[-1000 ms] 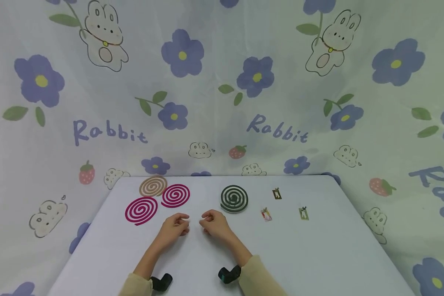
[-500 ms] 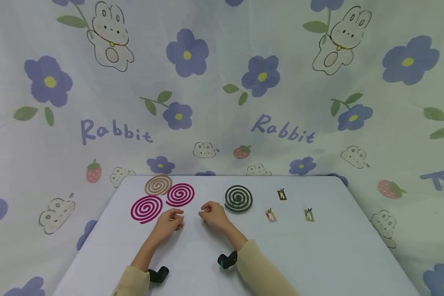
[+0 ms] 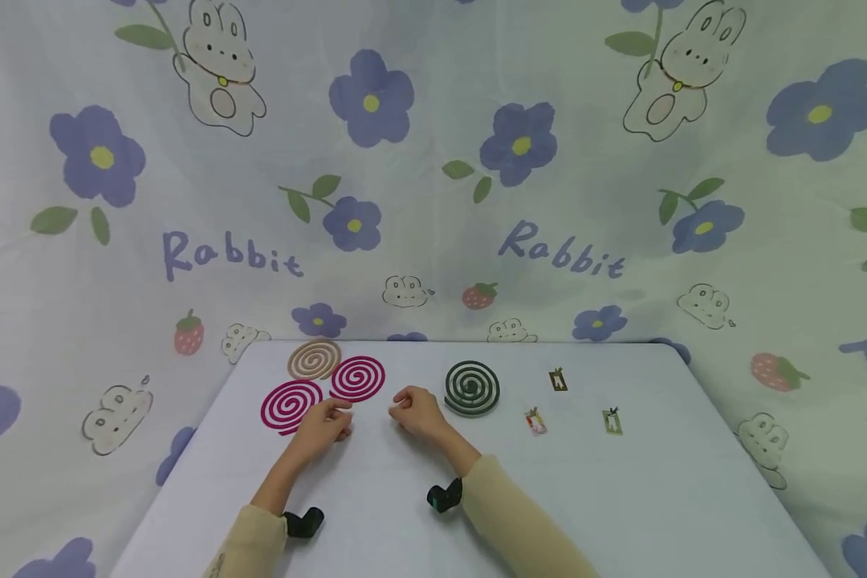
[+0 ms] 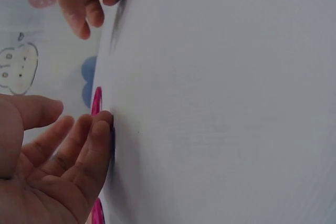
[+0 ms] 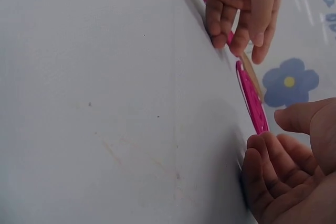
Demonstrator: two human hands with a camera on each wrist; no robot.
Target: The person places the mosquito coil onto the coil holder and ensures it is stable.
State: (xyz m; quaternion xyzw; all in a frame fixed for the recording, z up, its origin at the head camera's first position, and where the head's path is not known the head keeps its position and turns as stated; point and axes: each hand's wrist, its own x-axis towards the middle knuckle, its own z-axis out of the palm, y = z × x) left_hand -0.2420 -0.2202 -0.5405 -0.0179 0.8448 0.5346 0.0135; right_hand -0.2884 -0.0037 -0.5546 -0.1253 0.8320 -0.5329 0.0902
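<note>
In the head view my left hand is over the white table with its fingers loosely bent and nothing in them. It overlaps the right edge of the nearer pink spiral coil; contact with it cannot be told. My right hand is relaxed too and holds nothing, left of and nearer than the dark green coil. A second pink coil, which looks like a mosquito coil, lies beyond the gap between the hands. Behind the pink pair is a tan coil. Both wrist views show bent fingers with space inside.
Three small cut-out metal pieces lie on the right: a brown one, a multicoloured one and a pale green one. A patterned cloth hangs behind the white table.
The head view has turned slightly left. My left hand has moved left and away from me, now overlapping the nearer pink coil. My right hand has moved a little away from me. The coils lie unmoved.
</note>
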